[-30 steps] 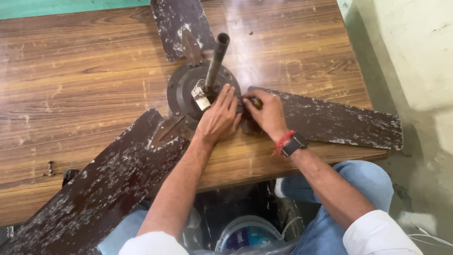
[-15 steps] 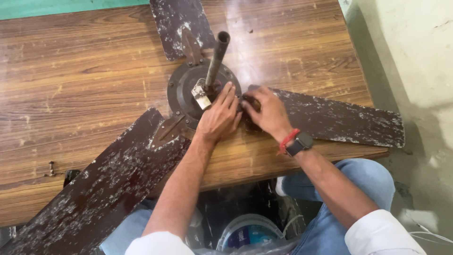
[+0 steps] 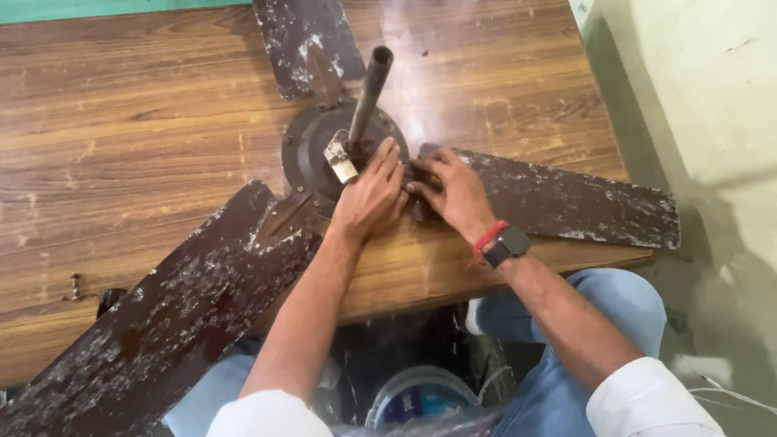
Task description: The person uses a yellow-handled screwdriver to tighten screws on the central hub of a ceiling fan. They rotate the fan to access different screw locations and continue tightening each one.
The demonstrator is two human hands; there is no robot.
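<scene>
Nearest, below both wrists and under the table edge, sits a round blue-and-white bucket (image 3: 422, 398) partly wrapped in clear plastic. Above it the left hand (image 3: 371, 198) lies flat, fingers together, on the dark round fan motor (image 3: 312, 150), while the right hand (image 3: 453, 190), with a dark wristwatch (image 3: 507, 245) and red thread, curls its fingers onto the root of the right fan blade (image 3: 566, 202); what it pinches I cannot tell. Just beyond the left fingertips a small pale rectangular tag (image 3: 341, 164) hangs beside the upright rod (image 3: 368, 93), all on the wooden table (image 3: 146, 121).
</scene>
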